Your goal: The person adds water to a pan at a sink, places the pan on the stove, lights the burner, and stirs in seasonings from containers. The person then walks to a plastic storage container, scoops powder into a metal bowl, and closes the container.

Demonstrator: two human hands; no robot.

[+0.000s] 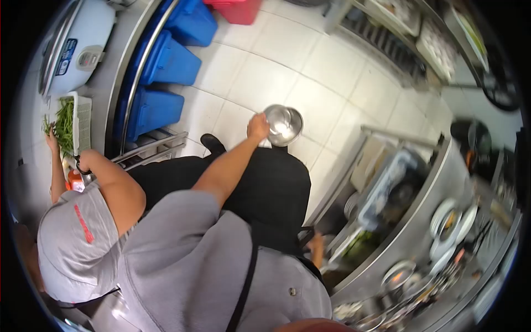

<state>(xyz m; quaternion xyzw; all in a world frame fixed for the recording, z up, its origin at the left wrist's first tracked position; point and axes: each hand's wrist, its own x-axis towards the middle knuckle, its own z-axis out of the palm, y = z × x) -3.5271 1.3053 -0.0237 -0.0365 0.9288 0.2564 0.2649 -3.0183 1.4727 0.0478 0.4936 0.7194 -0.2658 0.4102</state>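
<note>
My left hand (258,128) is closed on the rim of a shiny steel bowl (285,123), held out in front of my legs above the tiled floor. The bowl's inside looks bright and bare metal. Low at my right side, beside the shelf under the counter, is my right hand (316,248); it is blurred and partly hidden by my body, so its fingers do not show clearly. A dark thing lies close to it, too unclear to name.
On the left, a co-worker (83,238) handles green stalks (65,124) at a white basket (82,127). Blue bins (157,113) stand beneath that counter, near a rice cooker (83,47). A steel counter (426,221) with plates and utensils runs along my right; a rack (381,50) stands behind.
</note>
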